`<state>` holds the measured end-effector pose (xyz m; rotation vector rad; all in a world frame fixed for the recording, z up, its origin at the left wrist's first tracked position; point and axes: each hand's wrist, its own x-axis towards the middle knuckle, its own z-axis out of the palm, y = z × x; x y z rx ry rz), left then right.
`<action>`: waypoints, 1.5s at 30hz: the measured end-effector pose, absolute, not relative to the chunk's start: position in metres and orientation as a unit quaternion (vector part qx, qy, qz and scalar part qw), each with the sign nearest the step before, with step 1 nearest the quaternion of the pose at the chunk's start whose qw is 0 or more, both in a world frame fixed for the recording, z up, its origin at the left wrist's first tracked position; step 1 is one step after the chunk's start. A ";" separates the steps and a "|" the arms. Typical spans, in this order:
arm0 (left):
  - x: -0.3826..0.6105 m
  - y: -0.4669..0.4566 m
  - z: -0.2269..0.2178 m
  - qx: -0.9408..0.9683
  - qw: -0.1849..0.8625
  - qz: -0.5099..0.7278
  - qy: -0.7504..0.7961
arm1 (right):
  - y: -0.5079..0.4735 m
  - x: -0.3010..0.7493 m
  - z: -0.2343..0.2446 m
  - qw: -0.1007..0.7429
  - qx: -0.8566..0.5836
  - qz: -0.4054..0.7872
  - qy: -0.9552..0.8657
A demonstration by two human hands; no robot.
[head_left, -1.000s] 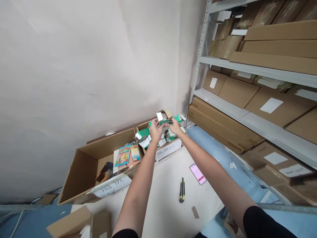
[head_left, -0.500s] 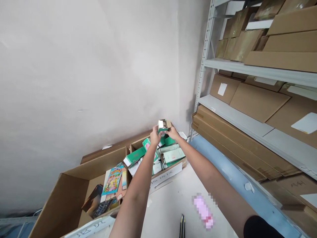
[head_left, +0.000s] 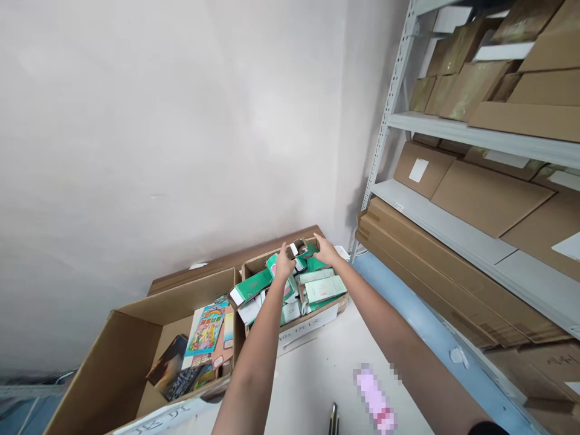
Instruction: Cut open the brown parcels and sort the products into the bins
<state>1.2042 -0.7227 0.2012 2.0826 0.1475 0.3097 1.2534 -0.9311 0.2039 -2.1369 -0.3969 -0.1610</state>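
Note:
A small green-and-white carton (head_left: 299, 248) with raised end flaps lies at the back of a cardboard box (head_left: 312, 321) full of similar cartons. My left hand (head_left: 284, 264) is just left of it, thumb and fingers apart. On its other side my right hand (head_left: 324, 250) hovers over the box's back right part, fingers spread and holding nothing. A long green carton (head_left: 251, 286) leans over the box's left edge. Toward the front right lies a pale green carton (head_left: 325, 289).
To the left stands a larger open cardboard box (head_left: 104, 368) with colourful booklets (head_left: 206, 329). A box cutter (head_left: 334, 418) and a blurred pink item (head_left: 375, 396) lie on the white table (head_left: 312, 374). Shelving (head_left: 453, 130) with cartons rises on the right.
The small carton, held between both hands above the box before, now lies down among the other cartons. Both hands have let go and spread apart.

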 end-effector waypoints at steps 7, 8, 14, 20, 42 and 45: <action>1.089 -0.689 0.213 0.867 0.451 0.212 -0.011 | -0.900 1.124 0.209 0.456 -0.842 -0.162 -0.237; 1.067 -0.683 0.212 0.865 0.450 0.220 -0.016 | -0.892 1.103 0.208 0.460 -0.839 -0.165 -0.240; 0.930 -0.635 0.211 0.871 0.439 0.220 -0.003 | -0.833 0.982 0.201 0.469 -0.831 -0.138 -0.264; 0.783 -0.558 0.207 0.869 0.444 0.217 0.018 | -0.741 0.852 0.194 0.482 -0.820 -0.107 -0.288; 0.366 -0.373 0.080 0.963 0.148 -0.077 0.212 | -0.570 0.474 0.042 0.242 -0.854 0.177 -0.424; 0.372 -0.398 0.081 0.974 0.112 -0.018 0.197 | -0.594 0.479 0.042 0.264 -0.885 0.122 -0.364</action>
